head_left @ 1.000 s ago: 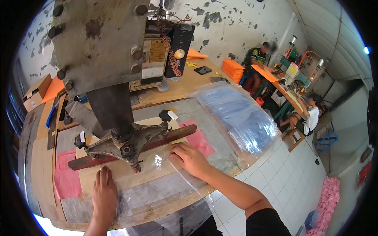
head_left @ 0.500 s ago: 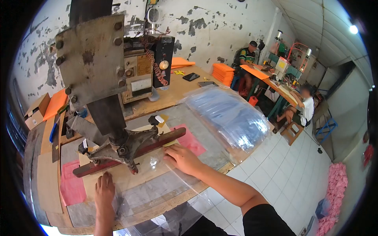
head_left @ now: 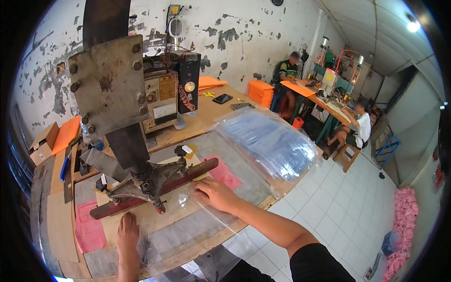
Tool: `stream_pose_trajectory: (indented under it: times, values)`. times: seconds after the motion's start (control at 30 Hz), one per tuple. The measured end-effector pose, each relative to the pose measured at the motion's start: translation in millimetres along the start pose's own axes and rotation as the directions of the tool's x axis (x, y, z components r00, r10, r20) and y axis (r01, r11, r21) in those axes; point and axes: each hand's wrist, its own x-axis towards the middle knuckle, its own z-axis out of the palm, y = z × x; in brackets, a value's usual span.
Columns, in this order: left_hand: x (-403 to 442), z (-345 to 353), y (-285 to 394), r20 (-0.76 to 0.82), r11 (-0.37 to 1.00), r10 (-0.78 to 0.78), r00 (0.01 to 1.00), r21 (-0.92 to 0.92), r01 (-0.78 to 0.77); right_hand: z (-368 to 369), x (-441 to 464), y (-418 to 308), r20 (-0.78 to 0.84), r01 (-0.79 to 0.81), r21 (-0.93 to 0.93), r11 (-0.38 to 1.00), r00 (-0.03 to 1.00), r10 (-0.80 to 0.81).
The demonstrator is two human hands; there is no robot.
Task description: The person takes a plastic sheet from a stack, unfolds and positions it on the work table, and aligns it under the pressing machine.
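Observation:
A clear plastic sheet (head_left: 183, 230) lies over a beige board (head_left: 176, 204) beneath the long bar (head_left: 188, 173) of a press and hangs over the table's front edge. The bar's lower edge seems to rest on the board or just above it; I cannot tell which. My left hand (head_left: 128, 235) lies flat at the sheet's left side, fingertips just short of the bar. Flat on the sheet's right side is my right hand (head_left: 217, 195), its fingers close to the bar and beside a small yellow piece (head_left: 202, 176). Pink sheets (head_left: 89, 228) show under both bar ends.
A stack of clear plastic sheets (head_left: 268, 143) lies right of the press. Behind it are a phone (head_left: 222, 98) and an orange stack (head_left: 260, 94). The press column (head_left: 107, 84) blocks the left. Two people sit at another machine table (head_left: 336, 110); pink material (head_left: 403, 225) is piled by the wall.
The view has tilted slightly, so the scene sits a little lower and further left at the back. Both hands stay in nearly the same places on the sheet, and the bar remains down.

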Motion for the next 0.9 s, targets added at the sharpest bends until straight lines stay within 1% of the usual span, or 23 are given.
stream_pose_trajectory:
  times: [0.03, 0.1, 0.2, 0.33, 0.43, 0.63, 0.73, 0.83, 0.9]
  values:
    - [-2, -2, 1, 0.003, 1.000, 0.000, 1.000, -0.005, 0.000, 1, -1, 0, 0.004, -0.004, -0.001, 1.000, 1.000, 0.004]
    - [1, -14, 9, 0.025, 0.999, 0.010, 1.000, 0.054, -0.011, 0, -2, 1, 0.030, -0.015, -0.009, 1.000, 0.999, 0.015]
    - [-3, -3, 6, 0.055, 1.000, -0.028, 0.998, -0.007, 0.028, -1, -3, 1, -0.001, 0.007, -0.005, 1.000, 1.000, -0.007]
    - [-5, -7, 6, 0.052, 0.999, -0.016, 0.999, 0.042, 0.014, 2, -3, 1, -0.021, 0.019, 0.011, 1.000, 1.000, -0.019]
    - [0, -17, 9, 0.066, 1.000, -0.013, 0.998, 0.025, 0.012, 0, -2, 0, -0.027, 0.008, 0.008, 1.000, 1.000, -0.007]
    - [2, -25, 7, 0.074, 0.999, -0.025, 0.997, -0.046, 0.029, 0, 0, 1, 0.017, -0.010, 0.024, 1.000, 1.000, 0.009]
    - [0, -14, 1, 0.066, 0.999, -0.014, 0.998, -0.038, 0.016, 0, 1, 2, -0.018, 0.028, 0.026, 0.999, 0.999, -0.028]
    - [-4, -1, -5, 0.079, 1.000, -0.019, 0.997, -0.015, 0.021, -3, 0, 0, -0.011, 0.028, 0.021, 0.999, 1.000, -0.028]
    - [-2, -10, -2, 0.072, 0.999, -0.010, 0.997, -0.036, 0.012, -4, 1, -1, 0.018, 0.013, 0.020, 1.000, 1.000, -0.013]
